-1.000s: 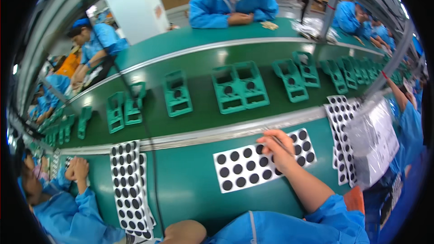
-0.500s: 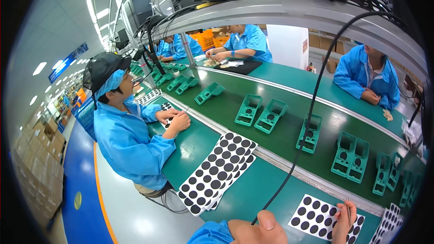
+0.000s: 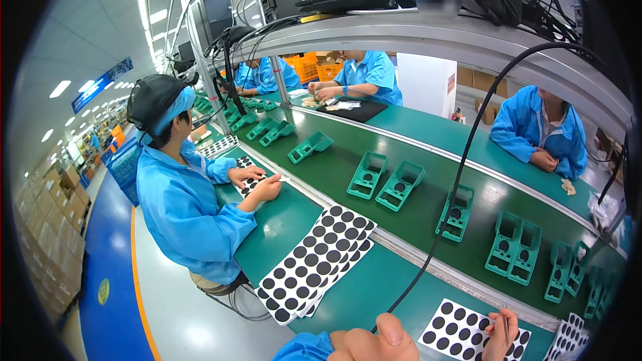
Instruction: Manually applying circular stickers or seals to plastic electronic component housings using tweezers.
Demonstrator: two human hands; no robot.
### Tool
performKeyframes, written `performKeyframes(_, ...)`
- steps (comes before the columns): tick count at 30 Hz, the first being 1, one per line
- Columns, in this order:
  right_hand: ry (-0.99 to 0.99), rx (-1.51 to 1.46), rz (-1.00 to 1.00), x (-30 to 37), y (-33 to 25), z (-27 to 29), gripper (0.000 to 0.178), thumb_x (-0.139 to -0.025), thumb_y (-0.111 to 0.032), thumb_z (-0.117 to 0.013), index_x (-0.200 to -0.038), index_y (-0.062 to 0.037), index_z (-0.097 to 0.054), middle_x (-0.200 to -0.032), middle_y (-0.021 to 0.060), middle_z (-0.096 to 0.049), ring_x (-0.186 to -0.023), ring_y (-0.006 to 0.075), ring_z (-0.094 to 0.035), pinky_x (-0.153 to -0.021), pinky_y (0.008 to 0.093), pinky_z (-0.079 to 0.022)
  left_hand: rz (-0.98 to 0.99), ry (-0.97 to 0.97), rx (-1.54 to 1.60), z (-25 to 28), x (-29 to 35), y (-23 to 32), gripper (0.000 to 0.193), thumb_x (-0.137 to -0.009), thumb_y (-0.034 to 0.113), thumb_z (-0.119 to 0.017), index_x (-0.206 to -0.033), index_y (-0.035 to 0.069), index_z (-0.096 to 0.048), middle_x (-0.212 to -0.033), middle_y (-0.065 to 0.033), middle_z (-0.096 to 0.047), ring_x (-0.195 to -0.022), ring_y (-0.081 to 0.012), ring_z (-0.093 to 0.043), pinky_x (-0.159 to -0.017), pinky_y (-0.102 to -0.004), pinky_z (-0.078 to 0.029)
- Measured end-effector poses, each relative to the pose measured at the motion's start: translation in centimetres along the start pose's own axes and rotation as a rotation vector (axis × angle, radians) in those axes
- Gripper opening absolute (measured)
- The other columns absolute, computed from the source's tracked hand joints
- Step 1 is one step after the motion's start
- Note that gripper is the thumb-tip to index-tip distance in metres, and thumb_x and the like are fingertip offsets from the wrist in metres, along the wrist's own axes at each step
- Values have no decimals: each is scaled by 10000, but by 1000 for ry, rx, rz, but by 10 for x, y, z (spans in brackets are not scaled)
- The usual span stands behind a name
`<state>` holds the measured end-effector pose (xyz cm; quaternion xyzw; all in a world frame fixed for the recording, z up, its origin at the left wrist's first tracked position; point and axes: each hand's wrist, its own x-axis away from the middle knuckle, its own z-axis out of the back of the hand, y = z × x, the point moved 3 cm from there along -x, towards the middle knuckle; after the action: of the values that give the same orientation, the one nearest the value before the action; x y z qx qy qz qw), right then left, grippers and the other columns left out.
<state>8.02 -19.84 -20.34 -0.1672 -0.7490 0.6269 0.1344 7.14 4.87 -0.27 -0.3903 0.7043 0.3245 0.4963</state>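
Observation:
At the lower edge, my left hand (image 3: 378,343) is close to the camera, its thumb bent up against curled fingers; what they hold, if anything, is hidden. My right hand (image 3: 499,338) is to the right, over a white sheet (image 3: 457,329) of round black stickers. Its fingers pinch a thin, pointed tool that looks like tweezers (image 3: 506,323). The sheet lies on the green worktop (image 3: 399,273), partly covered by the hand. Another sheet of black stickers (image 3: 570,338) lies right of that hand.
A stack of sticker sheets (image 3: 311,261) lies on the left. Green plastic housings (image 3: 400,186) line the belt (image 3: 334,177) beyond a metal rail. A black cable (image 3: 467,140) hangs across. A co-worker (image 3: 187,180) sits left; another person (image 3: 542,134) sits across.
The whole view has shifted slightly, with the belt's housings lower in the picture. My right hand stays over the sheet with the tool, and my left hand stays curled. The left co-worker's head has turned away.

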Motion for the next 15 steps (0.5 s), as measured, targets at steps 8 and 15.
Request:
performKeyframes(8,-6,18,48,0,7,3,158,-859,-53,-541,-1011,-14,-562,-871,44,-622,-613,59,-495,-547,149,-393,130,-194,-8,6,25,-13,157,-807,132,-560,-942,100,-634,-895,-50,-596,-861,-186,-522,-843,-389,-365)
performKeyframes(15,-26,68,70,-2,8,-1,183,-867,-98,-539,-1027,-10,-548,-870,59,-615,-656,82,-521,-579,196,-433,459,-497,-20,-20,57,-45,216,-780,135,-587,-984,68,-608,-960,-81,-576,-940,-228,-503,-870,-397,-360)
